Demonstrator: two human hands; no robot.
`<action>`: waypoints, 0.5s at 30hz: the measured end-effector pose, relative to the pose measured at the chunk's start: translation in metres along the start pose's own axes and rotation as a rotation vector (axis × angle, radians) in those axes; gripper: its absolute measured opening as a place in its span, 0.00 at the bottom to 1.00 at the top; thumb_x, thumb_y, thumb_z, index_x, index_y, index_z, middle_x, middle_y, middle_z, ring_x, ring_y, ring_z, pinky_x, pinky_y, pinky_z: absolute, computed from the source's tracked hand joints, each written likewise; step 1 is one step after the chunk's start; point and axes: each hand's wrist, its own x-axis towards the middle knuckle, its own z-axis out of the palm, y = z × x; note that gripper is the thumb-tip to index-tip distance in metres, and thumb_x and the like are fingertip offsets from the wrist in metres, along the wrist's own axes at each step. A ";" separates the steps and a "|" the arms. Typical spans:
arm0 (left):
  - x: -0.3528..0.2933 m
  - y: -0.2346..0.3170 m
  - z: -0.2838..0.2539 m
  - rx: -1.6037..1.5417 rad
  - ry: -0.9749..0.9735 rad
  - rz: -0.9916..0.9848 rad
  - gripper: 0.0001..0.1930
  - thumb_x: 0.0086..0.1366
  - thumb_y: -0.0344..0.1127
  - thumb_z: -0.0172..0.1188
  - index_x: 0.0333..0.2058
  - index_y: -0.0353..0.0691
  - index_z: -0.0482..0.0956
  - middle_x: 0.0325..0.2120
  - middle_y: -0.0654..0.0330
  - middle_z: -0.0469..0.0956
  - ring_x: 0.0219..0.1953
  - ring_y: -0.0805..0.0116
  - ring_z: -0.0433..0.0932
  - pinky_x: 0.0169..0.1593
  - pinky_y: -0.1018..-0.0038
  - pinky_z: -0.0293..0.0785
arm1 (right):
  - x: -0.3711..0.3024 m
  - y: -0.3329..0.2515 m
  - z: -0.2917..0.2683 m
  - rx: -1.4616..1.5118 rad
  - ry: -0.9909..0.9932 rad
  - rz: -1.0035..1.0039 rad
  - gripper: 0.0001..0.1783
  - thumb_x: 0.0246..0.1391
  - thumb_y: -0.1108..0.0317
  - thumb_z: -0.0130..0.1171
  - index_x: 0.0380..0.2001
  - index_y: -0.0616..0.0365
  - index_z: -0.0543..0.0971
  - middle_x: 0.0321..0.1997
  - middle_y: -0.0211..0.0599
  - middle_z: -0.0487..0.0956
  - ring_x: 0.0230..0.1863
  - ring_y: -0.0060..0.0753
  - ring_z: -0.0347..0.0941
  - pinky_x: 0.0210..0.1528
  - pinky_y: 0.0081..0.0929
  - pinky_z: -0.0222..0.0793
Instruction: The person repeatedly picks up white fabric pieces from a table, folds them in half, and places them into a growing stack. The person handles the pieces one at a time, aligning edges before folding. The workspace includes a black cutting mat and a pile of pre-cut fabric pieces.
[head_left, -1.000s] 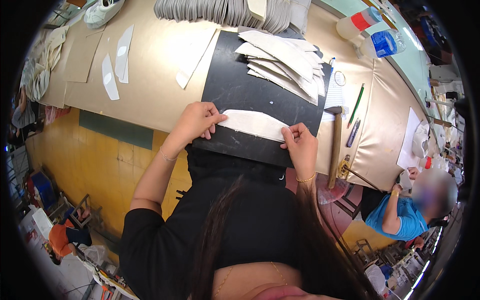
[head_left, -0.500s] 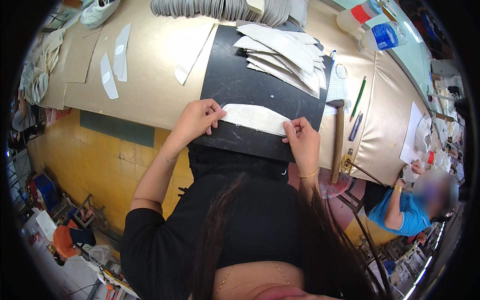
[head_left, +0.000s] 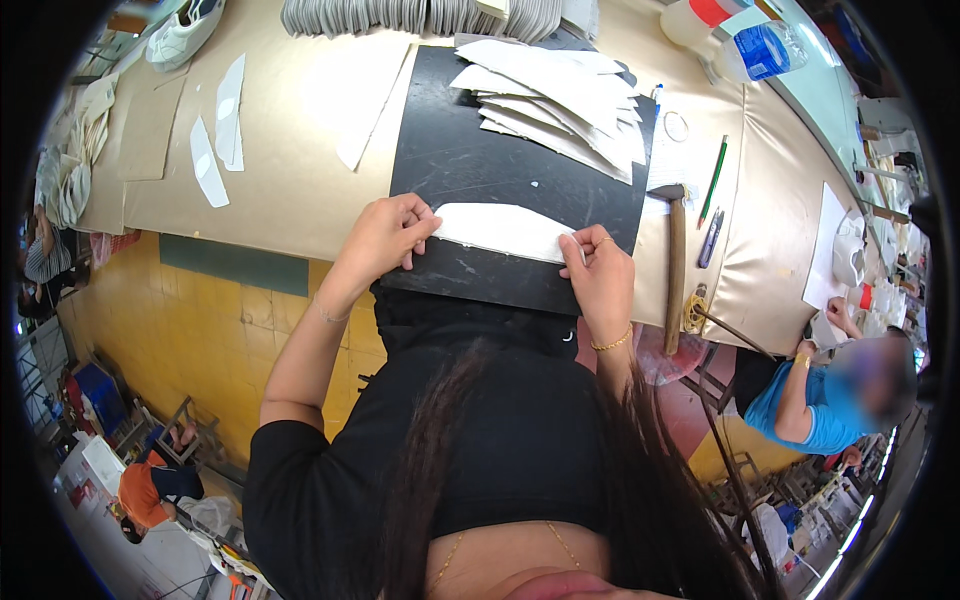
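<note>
A white curved fabric piece (head_left: 505, 230) lies across the near part of a black board (head_left: 470, 270). My left hand (head_left: 393, 232) pinches its left end between thumb and fingers. At the opposite end, my right hand (head_left: 603, 272) grips the tip with thumb and forefinger. Farther back on the board rests a loose stack of similar white pieces (head_left: 560, 95), fanned unevenly. The fingertips partly cover both ends of the held piece.
Right of the board lie a hammer (head_left: 677, 250), a green pencil (head_left: 713, 180) and a cutter (head_left: 711, 238). Bottles (head_left: 760, 52) stand at the far right. White cutouts (head_left: 230, 115) and a shoe (head_left: 186, 35) are at left. A co-worker in blue (head_left: 800, 400) sits at right.
The whole view has shifted slightly. Both hands keep their hold on the white piece's ends, and its surface looks a little flatter and smoother now.
</note>
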 end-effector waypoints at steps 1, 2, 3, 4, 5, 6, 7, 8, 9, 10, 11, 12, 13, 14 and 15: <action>0.000 0.000 0.001 0.006 0.003 -0.006 0.11 0.66 0.35 0.60 0.30 0.31 0.76 0.15 0.61 0.75 0.13 0.77 0.71 0.19 0.78 0.66 | 0.000 0.000 0.000 0.000 -0.005 0.006 0.12 0.58 0.64 0.62 0.31 0.65 0.77 0.23 0.42 0.80 0.20 0.31 0.80 0.25 0.27 0.71; 0.000 0.000 0.001 0.015 0.011 0.000 0.11 0.66 0.35 0.60 0.30 0.32 0.76 0.15 0.62 0.74 0.13 0.78 0.70 0.18 0.79 0.65 | -0.001 0.000 0.000 -0.001 -0.010 0.013 0.11 0.58 0.65 0.62 0.32 0.64 0.77 0.23 0.41 0.80 0.20 0.32 0.79 0.25 0.28 0.70; -0.001 0.002 0.002 0.024 0.022 0.007 0.11 0.65 0.35 0.61 0.30 0.32 0.75 0.15 0.63 0.73 0.13 0.79 0.69 0.18 0.80 0.63 | 0.000 -0.001 0.001 0.001 -0.015 0.017 0.11 0.57 0.65 0.62 0.34 0.64 0.77 0.23 0.41 0.79 0.20 0.32 0.79 0.25 0.29 0.70; -0.002 0.003 0.003 0.033 0.032 0.015 0.11 0.65 0.35 0.62 0.30 0.32 0.75 0.15 0.63 0.72 0.12 0.80 0.68 0.17 0.80 0.62 | -0.001 -0.002 0.000 -0.073 -0.004 0.013 0.10 0.57 0.66 0.62 0.35 0.63 0.77 0.26 0.41 0.80 0.25 0.34 0.79 0.28 0.30 0.70; -0.003 0.004 0.003 0.049 0.047 0.021 0.11 0.65 0.35 0.62 0.29 0.33 0.74 0.15 0.63 0.72 0.12 0.79 0.68 0.17 0.80 0.62 | -0.001 -0.005 -0.001 -0.147 0.008 0.010 0.10 0.56 0.67 0.62 0.37 0.61 0.76 0.29 0.41 0.80 0.29 0.36 0.79 0.31 0.31 0.70; -0.003 0.007 0.003 0.067 0.061 0.029 0.11 0.65 0.35 0.62 0.28 0.34 0.74 0.15 0.64 0.72 0.12 0.79 0.68 0.17 0.80 0.62 | -0.001 -0.007 -0.002 -0.220 0.022 0.008 0.11 0.55 0.68 0.63 0.38 0.60 0.76 0.32 0.41 0.80 0.33 0.38 0.79 0.35 0.33 0.70; -0.003 0.009 0.004 0.085 0.074 0.037 0.11 0.64 0.35 0.63 0.27 0.34 0.74 0.15 0.64 0.72 0.12 0.79 0.67 0.17 0.80 0.62 | -0.002 -0.007 -0.001 -0.287 0.097 -0.074 0.12 0.54 0.68 0.63 0.41 0.59 0.76 0.36 0.41 0.79 0.37 0.39 0.77 0.39 0.35 0.69; -0.005 0.008 0.004 0.119 0.118 0.057 0.12 0.64 0.35 0.63 0.26 0.35 0.73 0.14 0.64 0.71 0.12 0.79 0.67 0.17 0.80 0.62 | -0.003 -0.006 0.000 -0.355 0.172 -0.155 0.15 0.53 0.68 0.63 0.43 0.57 0.75 0.40 0.41 0.78 0.42 0.41 0.75 0.43 0.37 0.67; -0.007 0.005 0.003 0.152 0.164 0.081 0.13 0.63 0.35 0.64 0.25 0.36 0.73 0.13 0.64 0.71 0.12 0.79 0.67 0.17 0.80 0.61 | -0.003 -0.006 0.001 -0.424 0.250 -0.239 0.17 0.52 0.68 0.64 0.46 0.55 0.75 0.44 0.40 0.77 0.47 0.43 0.73 0.47 0.40 0.66; -0.006 0.003 0.005 0.185 0.193 0.109 0.13 0.63 0.36 0.65 0.24 0.37 0.72 0.13 0.64 0.70 0.12 0.79 0.67 0.17 0.80 0.61 | -0.005 -0.011 0.004 -0.384 0.228 -0.361 0.20 0.51 0.67 0.64 0.49 0.54 0.75 0.48 0.40 0.76 0.51 0.44 0.70 0.51 0.43 0.63; -0.007 0.006 0.005 0.205 0.176 0.039 0.14 0.62 0.37 0.65 0.23 0.37 0.72 0.12 0.64 0.70 0.11 0.79 0.67 0.17 0.80 0.61 | -0.005 -0.021 0.011 -0.345 0.205 -0.484 0.23 0.51 0.65 0.64 0.52 0.52 0.74 0.53 0.39 0.74 0.55 0.45 0.68 0.55 0.46 0.60; -0.010 0.011 0.004 0.219 0.158 -0.036 0.15 0.62 0.38 0.66 0.23 0.37 0.72 0.11 0.64 0.70 0.11 0.78 0.67 0.16 0.79 0.61 | -0.007 -0.035 0.018 -0.244 0.070 -0.589 0.30 0.51 0.61 0.64 0.58 0.52 0.71 0.56 0.37 0.73 0.60 0.45 0.66 0.60 0.50 0.58; -0.009 0.015 0.004 0.242 0.137 -0.106 0.16 0.61 0.38 0.67 0.22 0.38 0.71 0.10 0.63 0.70 0.11 0.77 0.68 0.16 0.79 0.61 | -0.007 -0.042 0.037 -0.329 0.004 -0.705 0.33 0.53 0.57 0.63 0.61 0.51 0.68 0.65 0.37 0.67 0.68 0.46 0.58 0.68 0.53 0.50; -0.006 0.013 0.004 0.279 0.141 -0.086 0.17 0.60 0.41 0.68 0.22 0.37 0.73 0.11 0.60 0.72 0.13 0.72 0.71 0.19 0.75 0.64 | -0.008 -0.044 0.056 -0.383 -0.041 -0.779 0.36 0.55 0.51 0.61 0.64 0.50 0.65 0.71 0.36 0.60 0.73 0.45 0.50 0.72 0.55 0.43; -0.002 0.008 0.004 0.317 0.151 -0.066 0.18 0.59 0.43 0.68 0.21 0.36 0.74 0.12 0.57 0.73 0.16 0.67 0.74 0.22 0.71 0.67 | -0.006 -0.043 0.073 -0.396 -0.069 -0.862 0.38 0.56 0.46 0.57 0.66 0.49 0.64 0.74 0.35 0.56 0.74 0.44 0.47 0.73 0.55 0.42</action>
